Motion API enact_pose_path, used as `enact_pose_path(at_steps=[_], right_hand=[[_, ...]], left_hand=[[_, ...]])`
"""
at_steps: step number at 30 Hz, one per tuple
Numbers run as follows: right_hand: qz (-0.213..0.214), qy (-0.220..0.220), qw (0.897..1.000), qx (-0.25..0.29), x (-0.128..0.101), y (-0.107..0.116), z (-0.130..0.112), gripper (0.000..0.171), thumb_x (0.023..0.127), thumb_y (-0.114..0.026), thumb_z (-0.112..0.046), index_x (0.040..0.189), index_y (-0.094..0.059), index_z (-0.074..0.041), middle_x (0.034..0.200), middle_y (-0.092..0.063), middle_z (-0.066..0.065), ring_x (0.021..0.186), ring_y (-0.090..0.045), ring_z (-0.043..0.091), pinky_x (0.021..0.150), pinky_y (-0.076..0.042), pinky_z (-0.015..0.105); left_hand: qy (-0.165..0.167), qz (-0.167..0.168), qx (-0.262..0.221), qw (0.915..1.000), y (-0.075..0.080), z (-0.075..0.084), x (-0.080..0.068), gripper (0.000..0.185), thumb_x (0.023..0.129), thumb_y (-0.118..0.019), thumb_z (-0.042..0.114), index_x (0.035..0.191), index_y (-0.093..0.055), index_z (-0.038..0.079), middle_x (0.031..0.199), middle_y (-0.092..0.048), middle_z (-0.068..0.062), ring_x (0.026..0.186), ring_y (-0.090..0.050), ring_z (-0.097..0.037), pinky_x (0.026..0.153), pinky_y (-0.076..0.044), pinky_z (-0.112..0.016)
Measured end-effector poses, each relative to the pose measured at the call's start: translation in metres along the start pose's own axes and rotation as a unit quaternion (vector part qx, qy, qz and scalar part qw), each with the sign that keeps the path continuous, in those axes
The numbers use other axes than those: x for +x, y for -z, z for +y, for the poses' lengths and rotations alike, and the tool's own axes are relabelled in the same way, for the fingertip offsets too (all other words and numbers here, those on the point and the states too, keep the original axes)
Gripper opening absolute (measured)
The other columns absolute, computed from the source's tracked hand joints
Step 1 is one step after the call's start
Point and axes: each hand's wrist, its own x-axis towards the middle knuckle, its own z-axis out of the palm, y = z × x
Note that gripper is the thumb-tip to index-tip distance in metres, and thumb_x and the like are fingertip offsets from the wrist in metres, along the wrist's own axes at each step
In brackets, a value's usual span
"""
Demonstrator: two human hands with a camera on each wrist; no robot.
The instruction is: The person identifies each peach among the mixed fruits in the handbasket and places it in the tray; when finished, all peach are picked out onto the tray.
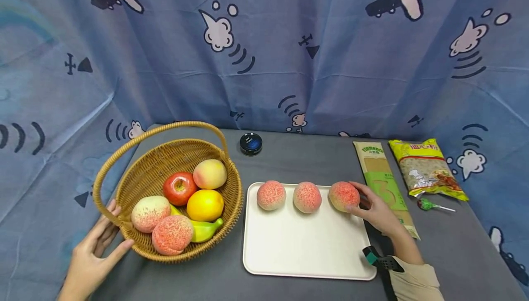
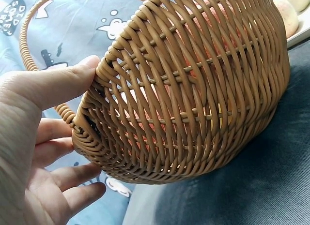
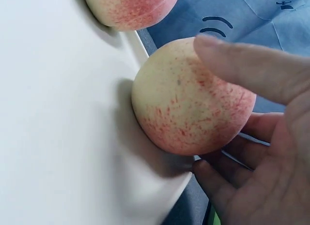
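My left hand [image 1: 92, 251] holds the rim of a wicker basket [image 1: 138, 172] at its left side, by the handle's foot. In the left wrist view the thumb touches the woven rim, and the fingers lie along the other side. Inside the tilted basket are several peaches, a red apple [image 1: 177, 191], a yellow lemon [image 1: 205, 205] and a yellow-green banana [image 1: 205, 232]. On the white tray [image 1: 306, 246], my right hand [image 1: 377, 211] grips the rightmost peach [image 3: 184, 104] between thumb and fingers. Two more peaches, a middle one [image 1: 307, 197] and a left one [image 1: 271, 195], sit along the tray's back edge.
A dark round tuna tin [image 1: 250, 144] stands behind the tray. To the right lie a long noodle packet [image 1: 382, 179], a yellow-edged food bag [image 1: 427, 167] and a lollipop [image 1: 425, 204]. A blue printed curtain [image 1: 264, 62] hangs behind the grey table [image 1: 198, 280].
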Motion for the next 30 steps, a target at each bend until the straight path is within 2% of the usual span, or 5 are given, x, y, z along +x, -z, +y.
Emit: enact_pose_path(at_steps=[3,8,10,15,30], right_hand=[[-0.008,-0.006,1.0,-0.002,0.0,0.001,-0.003,0.079,0.087,-0.07,-0.018,0.147,-0.024,0.002,0.144,-0.034,0.028,0.129,-0.037,0.048,0.105,-0.038,0.058],[0.01,0.028,0.999,0.025,-0.002,0.001,-0.011,0.081,0.085,-0.071,-0.011,0.148,-0.022,0.002,0.148,-0.028,0.028,0.135,-0.028,0.046,0.107,-0.034,0.007],[0.022,0.057,0.998,0.032,-0.003,0.002,-0.018,0.08,0.084,-0.071,-0.007,0.148,-0.023,0.001,0.149,-0.029,0.028,0.14,-0.028,0.03,0.097,-0.026,-0.007],[0.036,0.129,0.991,0.03,-0.003,0.002,-0.046,0.079,0.082,-0.071,-0.001,0.148,-0.027,-0.003,0.148,-0.03,0.027,0.13,-0.026,-0.016,0.103,-0.024,-0.004],[-0.097,0.273,0.955,0.062,0.031,-0.049,-0.145,0.078,0.079,-0.073,0.003,0.146,-0.035,-0.008,0.15,-0.037,0.014,0.139,-0.032,0.009,0.114,-0.029,0.014]], left_hand=[[0.001,0.001,0.002,1.0,0.0,0.001,0.0,0.075,0.07,-0.066,-0.027,0.139,-0.039,-0.011,0.155,-0.027,-0.015,0.133,-0.038,0.003,0.1,-0.042,-0.008],[0.003,0.0,0.003,1.0,0.0,0.003,0.001,0.075,0.07,-0.066,-0.026,0.139,-0.04,-0.011,0.155,-0.027,-0.015,0.134,-0.038,0.002,0.1,-0.042,-0.008],[0.004,-0.001,0.004,1.0,0.0,0.003,0.002,0.074,0.071,-0.066,-0.026,0.138,-0.04,-0.011,0.155,-0.027,-0.015,0.134,-0.037,0.002,0.1,-0.042,-0.008],[0.005,-0.001,-0.006,1.0,0.0,0.002,0.001,0.075,0.07,-0.066,-0.026,0.138,-0.04,-0.011,0.155,-0.027,-0.016,0.135,-0.037,0.001,0.101,-0.041,-0.008],[0.0,-0.004,-0.015,0.9999,0.001,-0.002,0.001,0.076,0.069,-0.067,-0.026,0.138,-0.04,-0.011,0.155,-0.026,-0.017,0.134,-0.037,0.001,0.101,-0.041,-0.007]])
